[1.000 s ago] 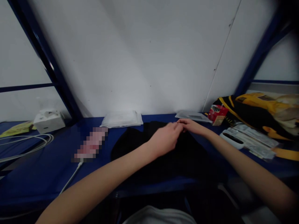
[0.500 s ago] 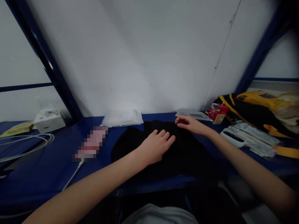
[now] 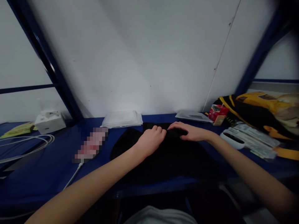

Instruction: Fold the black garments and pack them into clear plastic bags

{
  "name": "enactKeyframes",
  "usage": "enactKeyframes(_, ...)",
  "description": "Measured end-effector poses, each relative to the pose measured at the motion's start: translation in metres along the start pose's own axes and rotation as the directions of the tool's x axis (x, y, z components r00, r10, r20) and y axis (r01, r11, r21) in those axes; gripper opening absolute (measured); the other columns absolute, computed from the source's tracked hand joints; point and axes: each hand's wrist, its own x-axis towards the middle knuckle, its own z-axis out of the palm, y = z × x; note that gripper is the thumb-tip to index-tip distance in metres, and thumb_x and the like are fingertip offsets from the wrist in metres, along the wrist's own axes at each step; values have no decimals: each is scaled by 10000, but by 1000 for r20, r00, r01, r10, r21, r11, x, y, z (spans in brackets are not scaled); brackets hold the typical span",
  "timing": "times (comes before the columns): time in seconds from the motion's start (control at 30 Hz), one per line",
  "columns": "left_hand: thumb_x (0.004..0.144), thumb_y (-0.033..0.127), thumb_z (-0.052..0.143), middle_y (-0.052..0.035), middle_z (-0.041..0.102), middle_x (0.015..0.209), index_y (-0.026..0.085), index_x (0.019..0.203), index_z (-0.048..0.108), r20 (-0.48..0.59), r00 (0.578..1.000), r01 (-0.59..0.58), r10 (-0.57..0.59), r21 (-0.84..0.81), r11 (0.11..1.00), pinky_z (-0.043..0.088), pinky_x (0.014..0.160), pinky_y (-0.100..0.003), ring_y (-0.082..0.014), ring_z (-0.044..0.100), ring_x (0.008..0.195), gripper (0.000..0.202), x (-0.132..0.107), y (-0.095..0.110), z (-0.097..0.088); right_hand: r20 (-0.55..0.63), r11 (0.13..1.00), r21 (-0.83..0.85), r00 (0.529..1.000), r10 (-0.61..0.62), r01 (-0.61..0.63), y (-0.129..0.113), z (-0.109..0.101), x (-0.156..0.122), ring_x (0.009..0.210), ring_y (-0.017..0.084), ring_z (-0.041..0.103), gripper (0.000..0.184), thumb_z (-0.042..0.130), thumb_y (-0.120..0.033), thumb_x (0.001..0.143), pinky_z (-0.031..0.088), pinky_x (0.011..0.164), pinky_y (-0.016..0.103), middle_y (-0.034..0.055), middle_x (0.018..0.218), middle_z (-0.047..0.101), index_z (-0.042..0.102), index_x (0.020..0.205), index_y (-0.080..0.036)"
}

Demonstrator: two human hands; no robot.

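Left hand point(image 3: 150, 141) shifts forward, fingers clenched on the black cloth point(image 3: 168, 160), right hand point(image 3: 189, 132) lying open beside it; a loose grip could let the edge slip.

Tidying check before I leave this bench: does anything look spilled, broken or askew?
Nothing spilled or broken. The black cloth lies unevenly on the blue table, left hand curled on its far edge, right hand flat beside it; a white cable loops loosely at left.

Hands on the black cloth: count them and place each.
2. The left hand lies curled at the far edge of the black cloth; the right hand lies flat right of it. None hidden.
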Motion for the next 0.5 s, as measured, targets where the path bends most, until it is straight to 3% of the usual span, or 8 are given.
enactKeyframes(0.23,783,109,413,-81,567,982,163,1079,502,-98,993,50,-71,-202,978,460,732,-322,-209,522,931,313,-3,-23,6,-139,978,-210,990,-26,-4,-12,17,12,1101,248,409,689,641,-262,640,317,937,443,70,1219,454,366,1272,-269)
enactKeyframes(0.37,773,110,413,-83,567,1029,162,1123,478,-148,983,61,-106,-279,958,449,794,-336,-203,521,967,360,-7,-33,9,-220,953,-301,971,-96,26,-13,20,23,1019,247,476,673,653,-341,646,356,883,431,76,1131,522,382,1256,-259)
enactKeyframes(0.5,770,105,386,-80,545,1064,170,1121,439,-176,973,91,-149,-302,949,457,761,-325,-191,539,921,361,-12,-33,11,-277,936,-352,953,-120,15,-9,26,34,985,241,507,637,626,-363,672,387,838,404,75,1120,539,380,1250,-258)
